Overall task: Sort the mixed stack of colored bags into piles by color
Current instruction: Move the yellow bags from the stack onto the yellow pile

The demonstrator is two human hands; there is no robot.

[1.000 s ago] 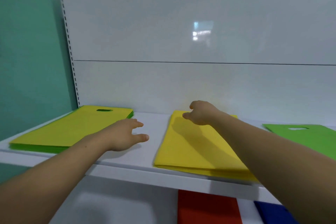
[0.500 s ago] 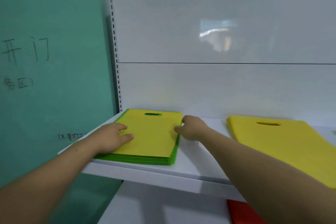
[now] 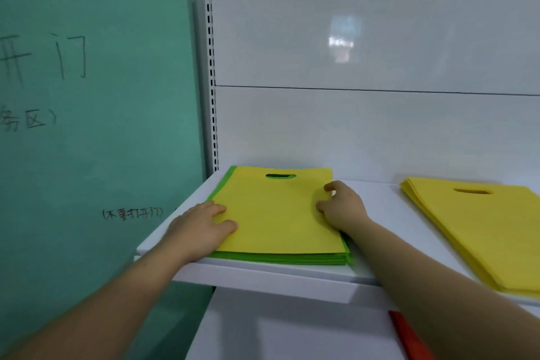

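A mixed stack lies at the left end of the white shelf [image 3: 263, 279]: a yellow bag [image 3: 277, 213] with a cut-out handle on top, several green bags [image 3: 280, 259] beneath it. My left hand [image 3: 201, 228] rests on the stack's left edge, its fingers lying straight on the yellow bag. My right hand [image 3: 343, 207] sits over the stack's right edge, its curled fingers and thumb pinching the top yellow bag there. To the right lies a separate pile of yellow bags [image 3: 482, 228], apart from both hands.
A teal wall [image 3: 87, 126] with handwriting stands close on the left of the shelf. The white back panel [image 3: 350, 126] rises right behind the stacks. A red bag [image 3: 409, 336] shows on the lower shelf at the bottom right.
My view and both hands have swung left from the yellow pile to the mixed stack. The left hand now lies on its left edge and the right hand has closed on its right edge.
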